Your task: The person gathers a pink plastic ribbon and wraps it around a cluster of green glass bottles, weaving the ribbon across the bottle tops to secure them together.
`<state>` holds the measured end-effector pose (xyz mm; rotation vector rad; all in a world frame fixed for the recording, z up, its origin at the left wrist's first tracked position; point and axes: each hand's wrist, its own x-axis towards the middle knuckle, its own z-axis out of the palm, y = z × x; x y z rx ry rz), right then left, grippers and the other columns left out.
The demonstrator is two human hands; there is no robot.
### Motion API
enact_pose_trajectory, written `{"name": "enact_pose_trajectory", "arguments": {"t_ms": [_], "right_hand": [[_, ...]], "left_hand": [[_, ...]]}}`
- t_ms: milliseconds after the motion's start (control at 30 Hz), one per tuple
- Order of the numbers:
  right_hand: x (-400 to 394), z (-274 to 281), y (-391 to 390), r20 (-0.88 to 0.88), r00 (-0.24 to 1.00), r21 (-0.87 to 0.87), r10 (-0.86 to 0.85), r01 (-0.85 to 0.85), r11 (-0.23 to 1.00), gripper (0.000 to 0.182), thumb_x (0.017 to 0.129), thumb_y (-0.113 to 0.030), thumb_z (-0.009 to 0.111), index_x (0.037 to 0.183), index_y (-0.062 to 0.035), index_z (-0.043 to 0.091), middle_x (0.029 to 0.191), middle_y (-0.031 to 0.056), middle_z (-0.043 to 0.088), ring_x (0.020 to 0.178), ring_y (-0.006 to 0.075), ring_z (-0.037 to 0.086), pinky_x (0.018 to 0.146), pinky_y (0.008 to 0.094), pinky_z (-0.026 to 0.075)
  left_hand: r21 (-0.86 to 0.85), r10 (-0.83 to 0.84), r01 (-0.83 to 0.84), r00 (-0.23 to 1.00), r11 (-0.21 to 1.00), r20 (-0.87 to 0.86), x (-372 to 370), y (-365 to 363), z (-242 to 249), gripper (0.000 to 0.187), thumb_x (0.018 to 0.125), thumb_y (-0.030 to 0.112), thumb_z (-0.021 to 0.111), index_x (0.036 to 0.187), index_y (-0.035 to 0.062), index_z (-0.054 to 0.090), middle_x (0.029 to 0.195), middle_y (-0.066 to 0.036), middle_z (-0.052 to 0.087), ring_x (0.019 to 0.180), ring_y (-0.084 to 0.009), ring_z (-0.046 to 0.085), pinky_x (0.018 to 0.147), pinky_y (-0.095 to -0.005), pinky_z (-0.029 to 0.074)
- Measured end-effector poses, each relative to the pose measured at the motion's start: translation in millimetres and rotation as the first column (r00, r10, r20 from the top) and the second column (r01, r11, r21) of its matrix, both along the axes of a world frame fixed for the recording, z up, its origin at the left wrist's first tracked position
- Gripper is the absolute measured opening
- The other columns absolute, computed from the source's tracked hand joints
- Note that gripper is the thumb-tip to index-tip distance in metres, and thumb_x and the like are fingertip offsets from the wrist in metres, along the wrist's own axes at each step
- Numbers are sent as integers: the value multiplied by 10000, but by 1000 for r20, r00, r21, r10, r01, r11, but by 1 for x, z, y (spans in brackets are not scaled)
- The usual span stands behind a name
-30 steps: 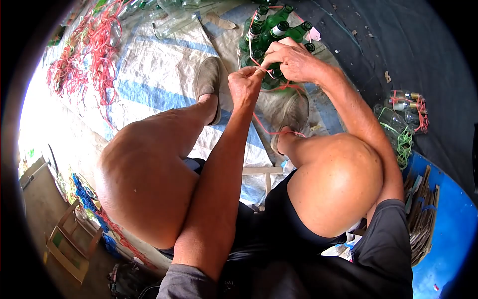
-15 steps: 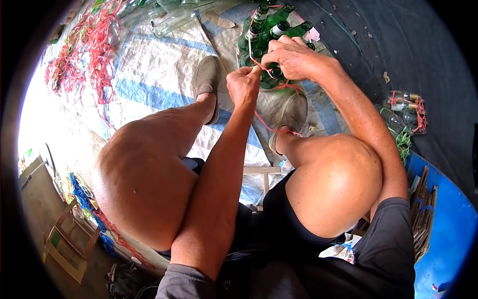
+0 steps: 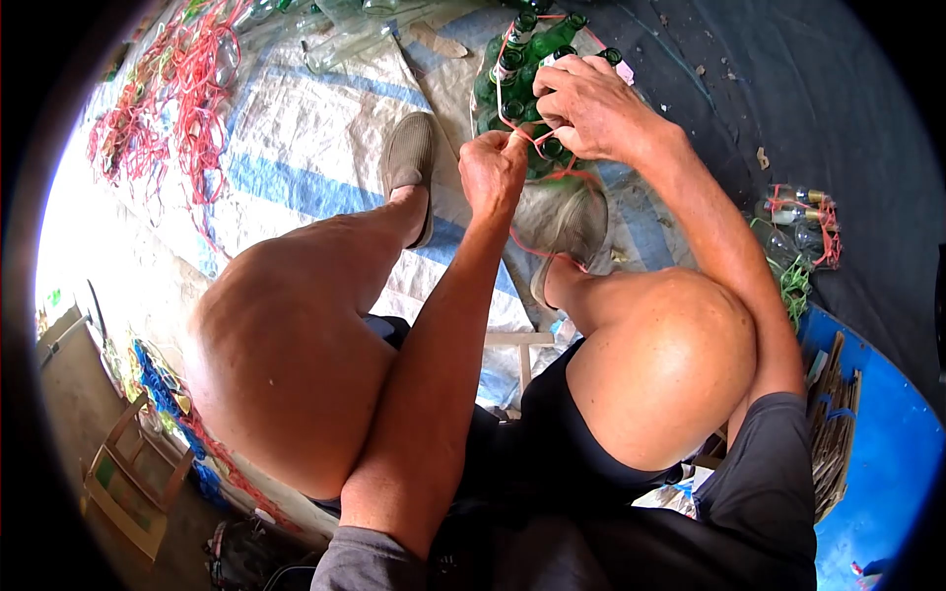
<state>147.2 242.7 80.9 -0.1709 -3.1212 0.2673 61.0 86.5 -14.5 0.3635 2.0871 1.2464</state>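
A cluster of green glass bottles [image 3: 512,103] stands upright ahead of me, ringed by pink plastic twine [image 3: 500,91]. At the near side of the bottles, my left hand [image 3: 493,172] is closed, pinching the twine between thumb and index finger. My right hand [image 3: 591,108] is over the bottles' right part with its fingers curled; thumb and fingertips grip a crossing stretch of twine close to my left hand. Some bottle necks are hidden behind the right hand. A loose tail of twine runs down by my right shoe [image 3: 572,222].
A heap of red twine [image 3: 197,108] lies at upper left on the striped sheet [image 3: 296,182]. Clear bottles [image 3: 345,49] lie at the top. Tied bottles [image 3: 800,222] rest on the dark cloth at right, near a blue panel [image 3: 877,443] and flattened cardboard [image 3: 838,424].
My left hand has shifted slightly right, toward the right hand. The right hand's fingers have changed their curl and come lower around the twine. The bottles have shifted slightly.
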Motion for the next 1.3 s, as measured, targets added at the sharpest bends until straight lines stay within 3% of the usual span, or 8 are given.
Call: {"name": "enact_pose_trajectory", "arguments": {"t_ms": [100,267,500,667,767,900,1000,1300], "right_hand": [[3,2,-2,-18,999,36,-46,47,998,36,721,-114,728,742,-113,699,1042,0,620,1078,242,571,948,425,435],[8,7,-4,-140,985,86,-102,115,990,48,695,-126,735,687,-100,696,1049,9,599,1079,242,562,956,425,424],[18,13,-3,-74,960,39,-269,273,961,98,733,-109,726,679,-87,646,1060,-11,629,1094,236,570,936,416,436],[19,7,3,-57,946,74,-320,323,943,75,728,-136,731,762,-73,709,1002,26,623,1063,253,584,914,440,446],[20,7,5,-20,939,83,-344,345,935,73,758,-116,701,799,-55,699,998,56,629,1042,286,604,907,490,468],[22,3,7,-43,939,66,-342,345,936,39,791,-73,662,801,-35,664,986,99,635,1007,331,629,889,525,508],[26,1,11,-102,947,-16,-305,305,952,80,841,-92,648,811,-44,591,927,105,601,948,350,609,815,494,508],[25,-2,20,-37,930,-71,-365,362,929,76,873,-89,617,890,-21,646,970,149,656,930,406,663,780,503,531]], "left_hand": [[-9,-37,38,997,999,73,-1,1,-2,473,863,459,777,928,-10,784,758,-192,727,732,-307,724,736,-427,548],[98,-46,44,999,994,20,7,2,-5,436,909,416,744,929,-18,773,748,-190,721,713,-297,714,719,-419,543],[132,-63,60,998,989,18,9,1,-4,415,927,384,724,891,-28,757,703,-176,698,646,-241,674,668,-405,522],[169,-51,44,998,985,33,10,2,-4,412,939,365,714,844,-36,729,659,-161,663,603,-201,619,626,-399,498],[216,-41,39,999,976,5,14,3,-1,364,988,267,707,843,-66,720,620,12,547,606,-67,439,518,-313,362],[267,-26,32,999,963,-27,17,4,0,352,988,245,698,824,-66,700,619,15,522,600,-66,432,514,-317,353],[287,-31,33,999,957,-9,18,3,0,340,991,228,690,822,-66,687,622,22,507,602,-62,427,516,-310,349],[315,-44,33,999,948,30,20,2,-4,314,1017,207,653,871,-68,696,661,40,529,624,-52,439,532,-287,355]]}}
